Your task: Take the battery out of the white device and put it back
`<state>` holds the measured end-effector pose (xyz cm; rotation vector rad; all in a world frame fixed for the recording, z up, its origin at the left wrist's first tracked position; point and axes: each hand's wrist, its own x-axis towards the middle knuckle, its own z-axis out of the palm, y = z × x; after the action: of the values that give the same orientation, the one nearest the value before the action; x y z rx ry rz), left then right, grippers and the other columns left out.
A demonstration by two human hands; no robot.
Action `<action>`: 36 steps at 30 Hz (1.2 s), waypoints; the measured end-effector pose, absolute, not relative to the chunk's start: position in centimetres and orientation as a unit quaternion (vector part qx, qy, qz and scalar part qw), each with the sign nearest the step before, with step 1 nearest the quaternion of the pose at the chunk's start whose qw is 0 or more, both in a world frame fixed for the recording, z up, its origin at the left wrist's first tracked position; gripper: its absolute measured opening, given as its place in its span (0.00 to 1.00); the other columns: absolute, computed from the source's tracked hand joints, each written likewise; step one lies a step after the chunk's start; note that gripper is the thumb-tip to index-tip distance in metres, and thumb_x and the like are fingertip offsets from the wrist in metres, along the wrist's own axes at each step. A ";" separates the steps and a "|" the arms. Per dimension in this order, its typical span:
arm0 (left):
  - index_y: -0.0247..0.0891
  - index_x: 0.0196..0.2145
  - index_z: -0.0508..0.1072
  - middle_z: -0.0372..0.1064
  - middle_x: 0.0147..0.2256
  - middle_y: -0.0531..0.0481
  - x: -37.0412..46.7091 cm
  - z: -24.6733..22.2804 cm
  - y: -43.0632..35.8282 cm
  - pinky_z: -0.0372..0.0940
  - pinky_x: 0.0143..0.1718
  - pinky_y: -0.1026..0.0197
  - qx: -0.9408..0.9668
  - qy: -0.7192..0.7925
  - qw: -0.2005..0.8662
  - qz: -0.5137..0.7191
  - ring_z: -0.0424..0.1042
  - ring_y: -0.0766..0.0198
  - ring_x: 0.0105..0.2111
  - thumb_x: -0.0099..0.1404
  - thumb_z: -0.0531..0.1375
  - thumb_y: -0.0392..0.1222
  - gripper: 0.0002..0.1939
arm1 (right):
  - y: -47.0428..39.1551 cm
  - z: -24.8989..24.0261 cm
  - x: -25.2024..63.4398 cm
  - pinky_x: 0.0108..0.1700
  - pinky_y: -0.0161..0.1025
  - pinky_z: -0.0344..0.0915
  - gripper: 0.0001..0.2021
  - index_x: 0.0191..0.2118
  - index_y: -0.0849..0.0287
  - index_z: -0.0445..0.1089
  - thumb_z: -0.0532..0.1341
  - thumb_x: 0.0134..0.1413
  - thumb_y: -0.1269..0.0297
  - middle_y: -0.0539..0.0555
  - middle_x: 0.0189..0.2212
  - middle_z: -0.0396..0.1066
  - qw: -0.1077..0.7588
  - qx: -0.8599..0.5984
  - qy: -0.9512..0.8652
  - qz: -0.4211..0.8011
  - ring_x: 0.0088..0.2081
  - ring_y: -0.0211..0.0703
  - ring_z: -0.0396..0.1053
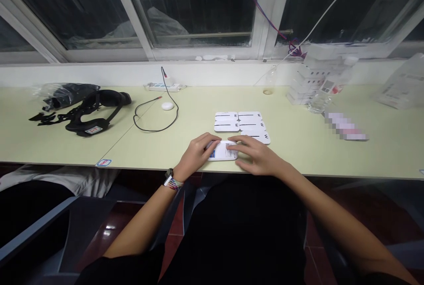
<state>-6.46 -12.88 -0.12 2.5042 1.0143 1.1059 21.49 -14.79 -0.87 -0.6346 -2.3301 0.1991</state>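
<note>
A flat white box with rounded corners point(221, 152) lies at the table's front edge; it bears small grey print and a blue patch at its left end. My left hand point(198, 150) closes over that left end, its fingertips along the upper side. At the other end, my right hand point(258, 155) grips the box, one finger across the printed area and the thumb near its lower right corner. Just beyond my hands, several similar white rounded pieces point(227, 126) lie close together in rows, marked with black lines, some with a "W".
Black headgear with straps point(96, 113) rests at the left beside a plastic-wrapped black bundle point(71, 93). A black cable point(155, 131) curls round a white oval object point(167, 106). White boxes point(303, 82), a clear bottle point(319, 99) and a plastic bag point(402, 84) stand at the right.
</note>
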 end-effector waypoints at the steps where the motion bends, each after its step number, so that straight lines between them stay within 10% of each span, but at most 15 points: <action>1: 0.42 0.50 0.79 0.80 0.44 0.46 -6.5 -0.2 -12.8 0.74 0.48 0.53 0.850 0.351 0.112 0.377 0.81 0.56 0.45 0.84 0.57 0.41 0.09 | -14.8 -1.0 21.5 0.64 0.60 0.77 0.25 0.70 0.52 0.70 0.64 0.70 0.67 0.65 0.68 0.70 0.339 -0.246 -0.905 0.077 0.67 0.58 0.72; 12: 0.42 0.55 0.76 0.79 0.50 0.45 -6.4 0.2 -12.9 0.74 0.54 0.50 0.838 0.379 0.154 0.361 0.79 0.54 0.50 0.82 0.60 0.47 0.11 | -15.0 -0.5 20.9 0.62 0.62 0.75 0.25 0.68 0.57 0.68 0.65 0.68 0.66 0.64 0.58 0.78 0.330 -0.271 -0.903 0.053 0.59 0.61 0.74; 24: 0.49 0.73 0.62 0.70 0.63 0.43 -6.3 1.2 -13.3 0.67 0.65 0.39 0.893 0.341 0.188 0.224 0.68 0.43 0.62 0.65 0.67 0.36 0.41 | -14.8 -0.4 20.9 0.59 0.61 0.73 0.12 0.53 0.57 0.80 0.66 0.67 0.65 0.64 0.57 0.79 0.315 -0.277 -0.907 0.022 0.58 0.61 0.71; 36: 0.50 0.77 0.58 0.71 0.63 0.42 -6.5 0.7 -13.0 0.66 0.68 0.38 0.881 0.345 0.214 0.241 0.69 0.44 0.64 0.64 0.68 0.35 0.47 | -14.1 3.8 19.4 0.52 0.53 0.74 0.08 0.40 0.63 0.80 0.63 0.65 0.78 0.61 0.39 0.80 0.088 -0.199 -0.972 -0.088 0.44 0.54 0.76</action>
<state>-6.52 -13.03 0.65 2.4453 0.9575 0.6691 19.40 -14.10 3.83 -0.5927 -2.8928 -0.2612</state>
